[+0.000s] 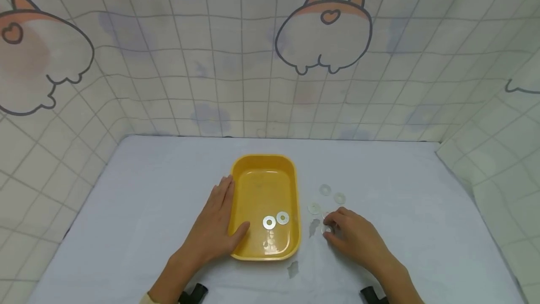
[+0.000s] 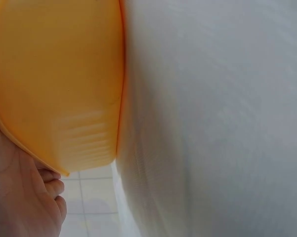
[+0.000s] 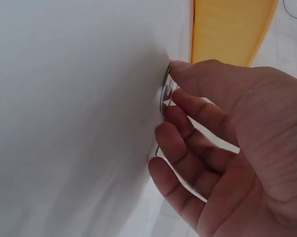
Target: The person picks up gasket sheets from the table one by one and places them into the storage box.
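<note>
A yellow tray lies on the white cloth, with two metal washers on its floor near the front. Along its left side rests my left hand, fingers straight against the outer wall and thumb over the rim. In the left wrist view, the fingertips touch the tray's rim. Right of the tray, my right hand pinches a washer at the cloth, thumb on its edge and index finger opposite. More washers lie just beyond this hand; one is partly hidden by the fingers.
The white cloth covers the table, with grey patches near the tray's front right corner. A tile-patterned curtain with cartoon animals hangs behind the table and along its sides.
</note>
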Tool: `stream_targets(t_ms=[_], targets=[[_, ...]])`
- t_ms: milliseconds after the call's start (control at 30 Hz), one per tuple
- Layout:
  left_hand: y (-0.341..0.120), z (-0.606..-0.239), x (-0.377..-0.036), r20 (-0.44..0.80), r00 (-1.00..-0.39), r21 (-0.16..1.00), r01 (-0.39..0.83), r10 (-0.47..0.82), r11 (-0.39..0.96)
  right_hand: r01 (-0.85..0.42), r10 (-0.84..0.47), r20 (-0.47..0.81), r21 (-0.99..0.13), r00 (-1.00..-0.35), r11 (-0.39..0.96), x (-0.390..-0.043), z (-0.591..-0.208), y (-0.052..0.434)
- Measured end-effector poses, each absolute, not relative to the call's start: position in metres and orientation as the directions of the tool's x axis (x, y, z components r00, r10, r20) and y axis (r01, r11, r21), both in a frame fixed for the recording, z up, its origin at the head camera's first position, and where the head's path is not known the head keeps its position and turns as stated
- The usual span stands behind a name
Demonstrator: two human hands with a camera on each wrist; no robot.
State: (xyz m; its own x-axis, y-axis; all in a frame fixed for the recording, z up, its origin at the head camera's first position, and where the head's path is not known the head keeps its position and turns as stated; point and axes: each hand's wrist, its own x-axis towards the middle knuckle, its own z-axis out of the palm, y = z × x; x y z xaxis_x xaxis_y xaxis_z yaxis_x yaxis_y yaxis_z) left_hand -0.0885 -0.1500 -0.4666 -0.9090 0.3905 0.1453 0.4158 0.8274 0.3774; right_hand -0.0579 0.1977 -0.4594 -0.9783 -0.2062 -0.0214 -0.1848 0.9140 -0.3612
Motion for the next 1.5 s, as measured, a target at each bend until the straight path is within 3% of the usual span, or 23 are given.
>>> stream_targets(t_ms=[233,400,833,1033,1333,1500], targets=[[-0.151,-0.466,-0.089,0.157,-0.911,0.370,0.412,0.381,0.833,-0.125,-0.174,-0.091,-0.395,-0.980,0.910,-0.055,-0.451,0.195],[-0.154,-0.467,-0.089,0.172,-0.909,0.361,0.417,0.380,0.834,-0.116,-0.157,-0.089,-0.355,-0.984,0.928,-0.056,-0.450,0.188],[-0.152,-0.468,-0.086,0.187,-0.906,0.382,0.424,0.380,0.821,-0.214,-0.209,0.047,-0.213,-0.977,0.953,-0.051,-0.449,0.186],[-0.149,-0.465,-0.090,0.179,-0.899,0.357,0.438,0.400,0.825,-0.200,-0.193,0.062,-0.161,-0.979,0.966,-0.049,-0.450,0.183],[-0.147,-0.467,-0.091,0.171,-0.902,0.364,0.432,0.397,0.825,-0.191,-0.177,0.100,-0.161,-0.979,0.968,-0.052,-0.450,0.179],[-0.149,-0.469,-0.090,0.178,-0.901,0.352,0.433,0.395,0.830,-0.151,-0.149,0.027,-0.189,-0.989,0.970,-0.054,-0.450,0.176]])
